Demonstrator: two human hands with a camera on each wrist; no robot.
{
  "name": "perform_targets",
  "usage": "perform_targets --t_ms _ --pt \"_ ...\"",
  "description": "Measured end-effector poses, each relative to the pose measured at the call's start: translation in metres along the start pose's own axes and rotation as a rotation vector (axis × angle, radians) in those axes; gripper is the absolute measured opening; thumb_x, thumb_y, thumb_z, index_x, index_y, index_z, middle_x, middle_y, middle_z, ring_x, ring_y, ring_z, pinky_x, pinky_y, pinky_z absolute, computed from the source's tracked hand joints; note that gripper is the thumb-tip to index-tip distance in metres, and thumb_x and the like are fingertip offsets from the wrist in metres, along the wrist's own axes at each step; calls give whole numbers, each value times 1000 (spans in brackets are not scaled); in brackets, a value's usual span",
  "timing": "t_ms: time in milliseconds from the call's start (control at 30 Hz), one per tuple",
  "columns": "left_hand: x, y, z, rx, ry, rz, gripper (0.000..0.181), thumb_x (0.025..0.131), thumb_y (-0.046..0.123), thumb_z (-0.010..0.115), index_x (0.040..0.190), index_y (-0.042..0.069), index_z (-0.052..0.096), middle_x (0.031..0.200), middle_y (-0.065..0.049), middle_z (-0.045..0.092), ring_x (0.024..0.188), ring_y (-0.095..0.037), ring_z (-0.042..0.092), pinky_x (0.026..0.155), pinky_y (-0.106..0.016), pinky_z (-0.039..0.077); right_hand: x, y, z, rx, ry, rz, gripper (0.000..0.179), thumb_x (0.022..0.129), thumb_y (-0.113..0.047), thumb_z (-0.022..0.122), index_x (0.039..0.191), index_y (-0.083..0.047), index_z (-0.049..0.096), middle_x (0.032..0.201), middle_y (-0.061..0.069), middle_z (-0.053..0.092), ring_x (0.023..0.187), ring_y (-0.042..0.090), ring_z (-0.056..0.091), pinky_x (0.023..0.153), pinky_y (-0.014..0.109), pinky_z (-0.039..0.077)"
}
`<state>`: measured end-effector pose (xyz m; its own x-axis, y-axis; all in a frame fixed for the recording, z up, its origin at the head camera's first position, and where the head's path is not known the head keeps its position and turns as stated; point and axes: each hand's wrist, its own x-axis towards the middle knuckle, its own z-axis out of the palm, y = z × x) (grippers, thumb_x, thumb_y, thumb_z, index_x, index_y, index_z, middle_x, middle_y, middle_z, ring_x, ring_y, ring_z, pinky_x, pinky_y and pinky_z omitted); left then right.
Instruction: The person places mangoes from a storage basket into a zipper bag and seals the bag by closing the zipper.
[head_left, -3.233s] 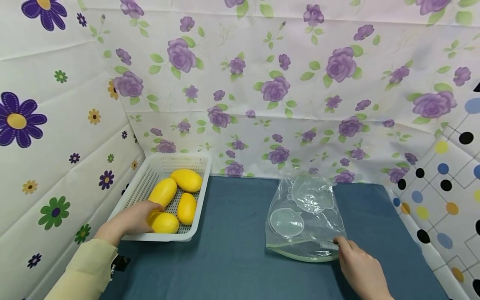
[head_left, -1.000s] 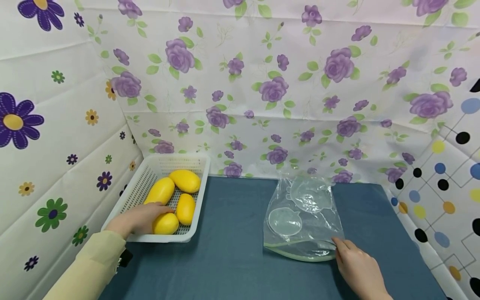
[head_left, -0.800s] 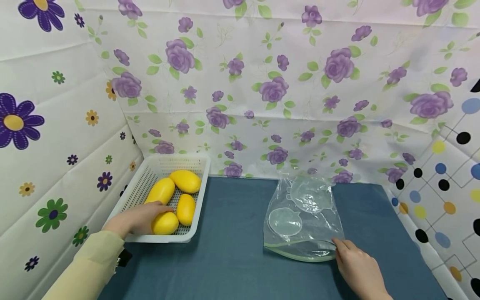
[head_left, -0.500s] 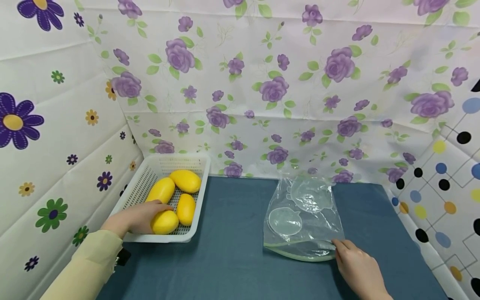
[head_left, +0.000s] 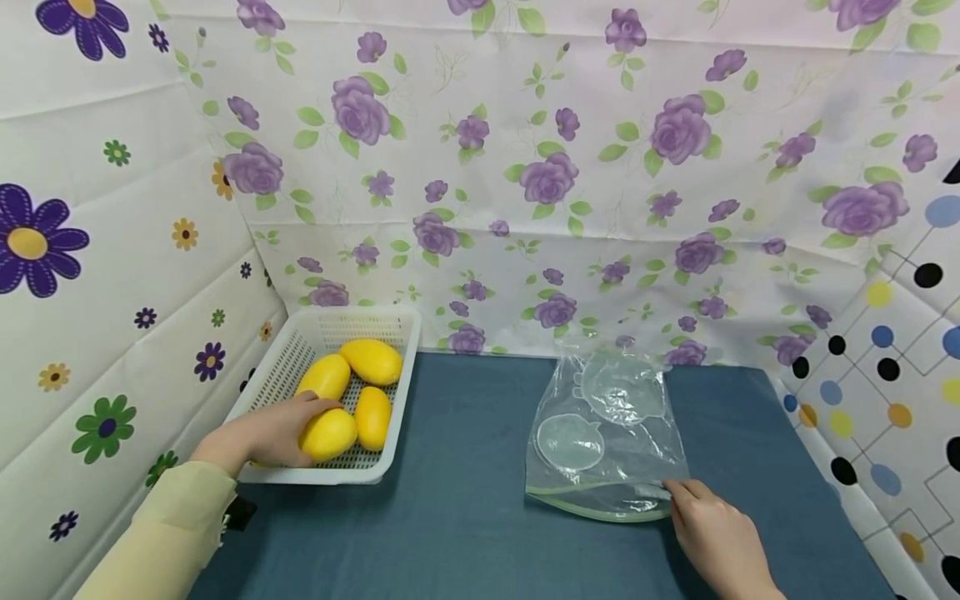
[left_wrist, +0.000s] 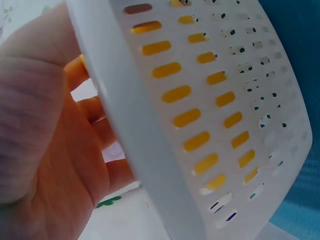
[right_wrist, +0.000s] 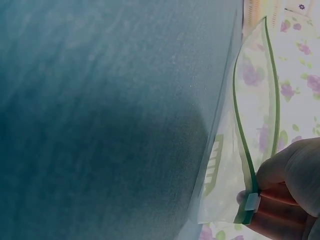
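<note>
My left hand [head_left: 273,429] reaches over the near left corner of a white perforated basket [head_left: 408,367]. Its fingers and thumb hold the nearest yellow mango [head_left: 328,435]. Several more mangoes lie around it, one partly hidden under the hand. In the left wrist view the palm is above the basket rim [left_wrist: 115,95], and the fingertips are hidden behind it. To the right, a clear zip bag [head_left: 600,467] lies flat. My right hand [head_left: 716,533] pinches its near right corner by the slider [right_wrist: 252,202]; the green-edged mouth gapes in the right wrist view.
A blue-grey cloth [head_left: 465,517] covers the table between basket and bag. A floral sheet [head_left: 480,183] rises behind, with patterned sheets on the left [head_left: 135,350] and right [head_left: 900,400]. The basket stands close to the left and back sheets.
My left hand has shifted within the basket and now has the near mango, which is slightly raised and turned. My right hand and the bag have stayed almost still.
</note>
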<state>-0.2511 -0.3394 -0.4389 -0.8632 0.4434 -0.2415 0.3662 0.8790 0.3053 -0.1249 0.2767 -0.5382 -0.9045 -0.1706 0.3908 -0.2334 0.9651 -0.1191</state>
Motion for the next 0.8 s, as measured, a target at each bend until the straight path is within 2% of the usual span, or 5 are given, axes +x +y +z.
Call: perform_targets --t_ms 200,400,533,800 --pt "-4 -2 -3 -43 63 18 91 75 22 91 156 10 52 143 -17 53 109 -28 56 97 -57 52 0 -1 -1 -2 -14 1 30 82 1 88 111 -3 81 95 9 74 66 17 68 49 33 53" --pt "-8 -3 -3 -36 134 14 91 77 28 90 157 12 50 145 -19 50 109 -30 58 95 -57 54 1 -2 -2 0 -14 -2 29 82 2 89 110 -3 81 95 9 74 68 18 69 50 34 54" --pt "-13 -3 -4 -29 200 11 92 79 31 92 158 10 50 149 -23 49 111 -33 59 93 -61 56 1 -2 -2 -1 -12 -6 29 82 1 89 109 -4 81 94 9 74 67 18 69 49 33 53" --pt "-24 -4 -7 -28 362 31 99 80 35 93 161 6 44 136 -18 55 101 -28 59 86 -53 56 1 -1 -1 -5 -9 -8 28 82 1 89 108 -4 81 95 9 75 66 18 69 48 33 53"
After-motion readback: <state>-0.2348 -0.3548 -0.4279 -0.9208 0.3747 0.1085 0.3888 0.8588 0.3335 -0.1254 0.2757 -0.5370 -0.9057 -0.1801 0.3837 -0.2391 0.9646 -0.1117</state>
